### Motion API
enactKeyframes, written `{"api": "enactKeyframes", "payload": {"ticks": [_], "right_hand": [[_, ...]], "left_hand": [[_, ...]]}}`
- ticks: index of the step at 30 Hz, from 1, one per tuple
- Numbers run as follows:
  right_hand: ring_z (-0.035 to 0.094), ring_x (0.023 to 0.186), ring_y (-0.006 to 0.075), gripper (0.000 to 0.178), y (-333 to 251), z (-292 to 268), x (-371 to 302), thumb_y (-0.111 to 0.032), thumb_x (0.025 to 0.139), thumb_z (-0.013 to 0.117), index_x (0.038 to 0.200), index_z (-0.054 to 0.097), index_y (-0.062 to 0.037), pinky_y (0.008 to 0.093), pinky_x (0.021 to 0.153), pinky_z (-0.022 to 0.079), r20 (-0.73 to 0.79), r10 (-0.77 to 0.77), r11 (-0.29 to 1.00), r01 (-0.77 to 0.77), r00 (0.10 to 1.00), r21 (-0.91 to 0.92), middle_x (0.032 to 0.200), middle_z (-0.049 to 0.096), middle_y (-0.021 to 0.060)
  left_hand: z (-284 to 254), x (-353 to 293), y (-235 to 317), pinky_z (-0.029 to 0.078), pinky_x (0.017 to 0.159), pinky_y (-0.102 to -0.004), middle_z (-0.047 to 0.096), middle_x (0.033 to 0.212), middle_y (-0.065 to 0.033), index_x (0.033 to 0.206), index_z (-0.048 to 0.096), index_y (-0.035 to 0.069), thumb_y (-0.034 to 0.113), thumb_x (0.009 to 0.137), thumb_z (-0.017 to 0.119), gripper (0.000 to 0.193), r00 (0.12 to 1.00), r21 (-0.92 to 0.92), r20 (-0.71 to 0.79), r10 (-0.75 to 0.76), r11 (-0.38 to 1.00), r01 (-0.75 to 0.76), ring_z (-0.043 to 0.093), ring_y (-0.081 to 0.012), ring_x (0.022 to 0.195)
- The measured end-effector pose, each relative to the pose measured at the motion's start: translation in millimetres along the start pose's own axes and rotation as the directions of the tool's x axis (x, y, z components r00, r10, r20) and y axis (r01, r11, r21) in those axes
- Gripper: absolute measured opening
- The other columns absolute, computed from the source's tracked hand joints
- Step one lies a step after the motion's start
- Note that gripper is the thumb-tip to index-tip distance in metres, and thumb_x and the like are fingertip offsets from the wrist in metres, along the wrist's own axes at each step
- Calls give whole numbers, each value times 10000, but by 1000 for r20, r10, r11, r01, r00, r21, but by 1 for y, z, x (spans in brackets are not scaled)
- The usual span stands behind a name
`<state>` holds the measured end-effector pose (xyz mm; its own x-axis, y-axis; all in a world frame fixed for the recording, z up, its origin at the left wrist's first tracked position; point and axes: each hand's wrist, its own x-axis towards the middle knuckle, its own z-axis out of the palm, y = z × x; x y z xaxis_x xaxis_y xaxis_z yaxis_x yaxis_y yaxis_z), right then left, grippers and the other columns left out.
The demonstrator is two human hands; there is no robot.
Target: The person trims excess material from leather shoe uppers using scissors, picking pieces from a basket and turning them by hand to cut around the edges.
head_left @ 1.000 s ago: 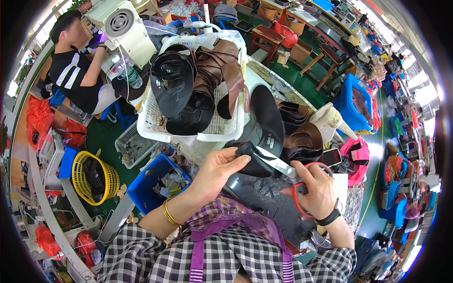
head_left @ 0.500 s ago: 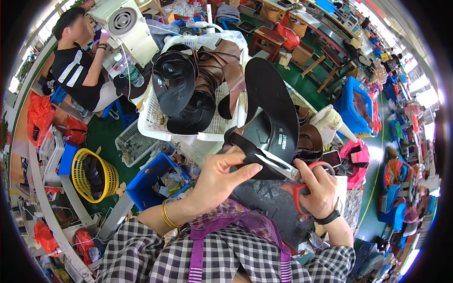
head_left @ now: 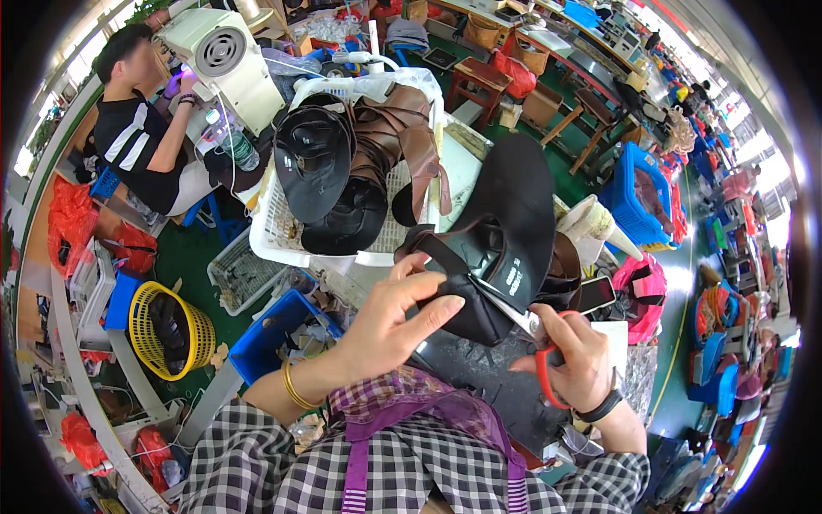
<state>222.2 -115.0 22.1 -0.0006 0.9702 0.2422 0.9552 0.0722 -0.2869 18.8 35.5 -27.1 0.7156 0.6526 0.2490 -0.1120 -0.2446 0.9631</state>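
Observation:
Black leather shoe piece, with a broad rounded flap standing up and pale printing on its inner face, is pinched at its near left edge by my left hand. My right hand is closed round red-handled scissors, their metal blades pointing left and lying against the black leather. Part of the blades is hidden by the leather. Behind the piece, brown leather parts lie on the bench.
A white plastic basket ahead holds black and brown leather pieces. A blue bin and a yellow basket stand at left. A phone lies right of my work. A co-worker sits at a machine, far left.
The shoe piece has shifted down and tilted right, its flap turning. The scissor blades have come closer together on the leather, and my right hand has moved slightly lower.

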Motion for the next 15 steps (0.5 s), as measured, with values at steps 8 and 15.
{"api": "enactKeyframes", "payload": {"ticks": [8, 15], "right_hand": [[522, 600, 246, 653, 7, -23, 6, -383, 538, 826, 1065, 589, -78, 357, 536, 428, 19, -136, 990, 137, 991, -28, 717, 467, 64], [537, 583, 228, 652, 6, -18, 7, -377, 535, 830, 1068, 594, -85, 352, 531, 431, -3, -204, 975, 203, 979, -84, 696, 462, 51]], "left_hand": [[-26, 16, 21, 290, 952, -365, 552, 756, -14, 922, 644, 49, 324, 816, 675, 296, 925, 151, 375, 63, 980, -129, 417, -220, 911], [-26, 26, 19, 315, 890, -343, 523, 692, -12, 811, 622, 48, 317, 819, 682, 276, 845, 55, 514, 147, 977, -204, 478, -173, 716]]}}
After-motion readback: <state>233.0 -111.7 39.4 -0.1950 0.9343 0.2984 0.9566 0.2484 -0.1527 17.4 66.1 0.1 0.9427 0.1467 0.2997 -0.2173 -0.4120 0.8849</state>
